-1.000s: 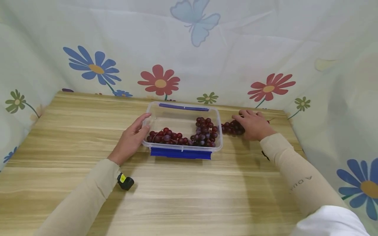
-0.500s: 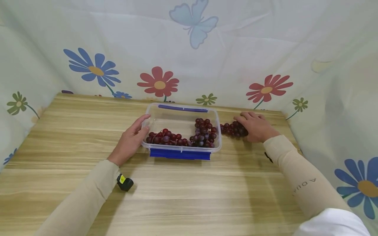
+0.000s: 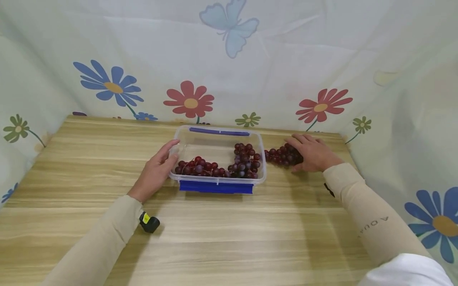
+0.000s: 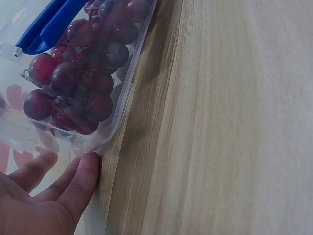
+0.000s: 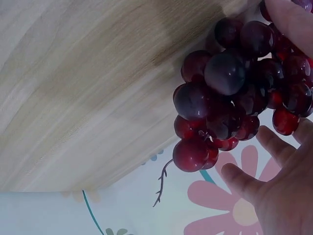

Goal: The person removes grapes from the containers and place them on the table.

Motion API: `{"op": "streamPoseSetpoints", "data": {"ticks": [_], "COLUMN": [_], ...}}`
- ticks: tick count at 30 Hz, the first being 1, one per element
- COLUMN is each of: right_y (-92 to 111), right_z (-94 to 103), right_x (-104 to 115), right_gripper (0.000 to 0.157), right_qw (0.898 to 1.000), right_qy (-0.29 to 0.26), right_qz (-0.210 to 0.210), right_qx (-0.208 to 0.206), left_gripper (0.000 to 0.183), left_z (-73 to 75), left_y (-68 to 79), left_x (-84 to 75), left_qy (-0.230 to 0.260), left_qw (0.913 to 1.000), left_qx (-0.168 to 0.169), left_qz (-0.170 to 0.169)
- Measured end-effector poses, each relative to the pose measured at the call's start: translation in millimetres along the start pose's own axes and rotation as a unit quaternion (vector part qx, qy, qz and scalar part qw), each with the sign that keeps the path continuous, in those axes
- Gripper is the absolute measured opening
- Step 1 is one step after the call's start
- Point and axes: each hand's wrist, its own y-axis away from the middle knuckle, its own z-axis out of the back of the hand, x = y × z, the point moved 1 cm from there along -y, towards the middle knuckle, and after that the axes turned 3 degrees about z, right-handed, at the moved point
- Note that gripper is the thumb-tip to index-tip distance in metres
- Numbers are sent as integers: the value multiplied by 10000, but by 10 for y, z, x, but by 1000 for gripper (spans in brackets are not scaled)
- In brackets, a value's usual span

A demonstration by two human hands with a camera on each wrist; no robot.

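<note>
Grapes (image 3: 244, 165), dark red to purple, lie in two spots from where I'm standing: some inside a box, one bunch outside it.

Biggest of all is one pale curtain (image 3: 286, 51) behind, printed with one blue butterfly, two large red flowers, two large blue ones and three small green ones. Before it spreads one wood-grain bench (image 3: 229, 234). Two beige sleeves (image 3: 375, 218) reach across, one per arm.

One clear plastic box (image 3: 209, 147) sits lidless near the bench's far edge. Its grapes form two heaps, one along the near wall, one at the right end; I can't tell whether they are joined.

Two bare hands come next. The left hand (image 3: 154, 174) is loosely extended, fingertips at the box's left end, holding no grapes. The right hand (image 3: 315, 155) reaches over the outer bunch (image 3: 280, 156), thumb and fingers parted wide around it; how firmly any of them touch, I can't tell. That single bunch lies on the wood just beside the box's right end.

Smaller still, two blue latches (image 3: 216, 186) line the long sides, near and far. Smallest, one bare stem (image 5: 161, 182) pokes from the outer bunch.
</note>
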Motion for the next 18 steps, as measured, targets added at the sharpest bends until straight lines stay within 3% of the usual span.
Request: {"op": "streamPoseSetpoints", "data": {"ticks": [18], "right_y": [44], "right_z": [90], "right_x": [11], "right_gripper": [99], "right_qw": [9996], "right_qy": [-255], "right_qz": [68], "right_qx": [-68], "left_gripper": [57], "left_z": [-7], "left_y": [11], "left_x": [-14], "left_qy": [134], "left_qw": [9999], "left_qx": [99], "left_qz": [16]}}
